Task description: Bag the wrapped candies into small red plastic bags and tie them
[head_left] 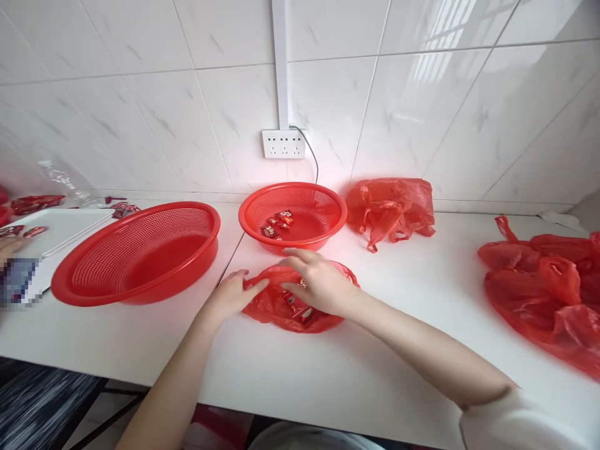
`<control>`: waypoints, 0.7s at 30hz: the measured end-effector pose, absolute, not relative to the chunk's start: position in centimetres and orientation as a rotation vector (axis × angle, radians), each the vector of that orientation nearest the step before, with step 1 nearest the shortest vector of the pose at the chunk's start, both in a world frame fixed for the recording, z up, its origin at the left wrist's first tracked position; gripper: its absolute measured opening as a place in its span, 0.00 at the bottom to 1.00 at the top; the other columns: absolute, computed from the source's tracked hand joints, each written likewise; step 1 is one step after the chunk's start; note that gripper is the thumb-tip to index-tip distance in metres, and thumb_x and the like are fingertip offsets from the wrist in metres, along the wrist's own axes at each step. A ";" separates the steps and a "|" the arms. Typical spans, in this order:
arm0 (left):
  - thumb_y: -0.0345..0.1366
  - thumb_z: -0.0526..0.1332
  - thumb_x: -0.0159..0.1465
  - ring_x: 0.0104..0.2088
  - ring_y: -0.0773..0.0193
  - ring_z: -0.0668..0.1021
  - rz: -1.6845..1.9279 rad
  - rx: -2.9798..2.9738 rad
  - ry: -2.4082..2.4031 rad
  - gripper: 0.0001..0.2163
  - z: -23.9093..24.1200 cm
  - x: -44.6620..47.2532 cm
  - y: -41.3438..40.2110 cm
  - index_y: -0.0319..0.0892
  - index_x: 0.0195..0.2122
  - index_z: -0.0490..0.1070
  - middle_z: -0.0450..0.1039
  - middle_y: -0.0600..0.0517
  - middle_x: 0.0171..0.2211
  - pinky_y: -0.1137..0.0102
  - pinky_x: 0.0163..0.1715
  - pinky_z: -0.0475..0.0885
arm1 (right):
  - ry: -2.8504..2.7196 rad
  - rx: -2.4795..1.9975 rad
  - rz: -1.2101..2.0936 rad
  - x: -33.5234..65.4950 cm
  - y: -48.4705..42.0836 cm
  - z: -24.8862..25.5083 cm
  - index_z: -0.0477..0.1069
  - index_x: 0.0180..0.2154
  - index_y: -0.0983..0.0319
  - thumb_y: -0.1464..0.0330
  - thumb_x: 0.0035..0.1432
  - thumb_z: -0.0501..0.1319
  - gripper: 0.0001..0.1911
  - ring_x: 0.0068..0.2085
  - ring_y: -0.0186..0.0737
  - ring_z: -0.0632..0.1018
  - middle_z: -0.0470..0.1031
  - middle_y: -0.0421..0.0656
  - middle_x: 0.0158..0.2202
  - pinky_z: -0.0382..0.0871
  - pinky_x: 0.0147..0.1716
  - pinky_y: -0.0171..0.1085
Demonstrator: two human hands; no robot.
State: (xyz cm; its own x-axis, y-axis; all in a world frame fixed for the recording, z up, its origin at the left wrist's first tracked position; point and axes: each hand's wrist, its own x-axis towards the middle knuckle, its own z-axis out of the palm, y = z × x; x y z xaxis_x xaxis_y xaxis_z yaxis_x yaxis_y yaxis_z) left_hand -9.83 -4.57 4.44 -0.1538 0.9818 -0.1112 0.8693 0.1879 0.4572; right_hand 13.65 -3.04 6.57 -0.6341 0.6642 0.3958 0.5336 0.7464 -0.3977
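Note:
A small red plastic bag [274,309] with wrapped candies inside lies on the white table [328,375] in front of me. My left hand [232,295] pinches the bag's left edge. My right hand [316,281] rests on top of the bag, fingers curled down into it among the candies. Just behind the bag stands a small red mesh basket [328,206] holding several red-wrapped candies [277,225].
A larger red mesh basket [135,253] sits to the left, with nothing in it. A white tray [60,228] and loose candies lie at the far left, beside another person's hand [8,249]. Crumpled red bags [391,209] lie behind and more red bags [548,287] at the right. A wall socket [284,144] is behind.

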 end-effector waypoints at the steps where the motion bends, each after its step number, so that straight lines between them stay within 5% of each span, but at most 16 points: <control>1: 0.58 0.57 0.58 0.38 0.52 0.78 0.332 1.754 2.107 0.24 4.2 -10.0 -5.2 0.41 0.37 0.74 0.76 0.43 0.39 0.65 0.32 0.69 | -2.417 -1.119 0.187 15.7 -3.7 6.3 0.63 0.57 0.63 0.64 0.61 0.59 0.24 0.59 0.55 0.67 0.61 0.56 0.62 0.62 0.56 0.51; 4: 0.56 0.53 0.61 0.30 0.55 0.76 0.227 1.786 2.145 0.20 3.5 -10.7 -7.3 0.44 0.27 0.72 0.75 0.49 0.28 0.66 0.27 0.66 | -2.367 -1.706 0.049 20.2 -5.3 5.1 0.53 0.64 0.66 0.60 0.60 0.59 0.35 0.51 0.62 0.75 0.65 0.64 0.58 0.67 0.47 0.56; 7: 0.50 0.57 0.61 0.34 0.58 0.77 0.598 1.764 2.075 0.15 3.3 -10.8 -8.4 0.45 0.29 0.73 0.77 0.51 0.34 0.67 0.33 0.69 | -2.385 -1.816 0.366 23.0 -5.4 4.5 0.56 0.62 0.61 0.66 0.63 0.54 0.26 0.38 0.51 0.80 0.78 0.51 0.41 0.71 0.36 0.46; 11: 0.47 0.63 0.57 0.45 0.57 0.77 1.310 1.591 1.775 0.13 5.6 -9.4 -7.4 0.42 0.31 0.75 0.74 0.48 0.46 0.68 0.42 0.72 | -2.106 -1.511 0.691 25.9 -3.7 6.8 0.69 0.50 0.56 0.68 0.61 0.55 0.14 0.34 0.40 0.79 0.78 0.41 0.34 0.71 0.36 0.39; 17: 0.39 0.64 0.59 0.45 0.59 0.77 1.953 1.427 1.153 0.07 14.2 -6.1 -3.8 0.44 0.33 0.78 0.77 0.50 0.39 0.65 0.50 0.71 | -1.500 -0.851 0.546 27.4 -1.1 13.5 0.71 0.41 0.60 0.62 0.59 0.61 0.10 0.41 0.42 0.79 0.77 0.45 0.39 0.74 0.41 0.43; 21: 0.38 0.64 0.59 0.53 0.58 0.73 1.926 1.474 0.819 0.09 17.7 -3.8 -1.8 0.44 0.40 0.79 0.75 0.48 0.48 0.66 0.51 0.70 | -1.357 -0.649 0.350 25.7 0.2 16.1 0.70 0.41 0.57 0.64 0.60 0.61 0.07 0.46 0.41 0.77 0.75 0.44 0.41 0.72 0.47 0.44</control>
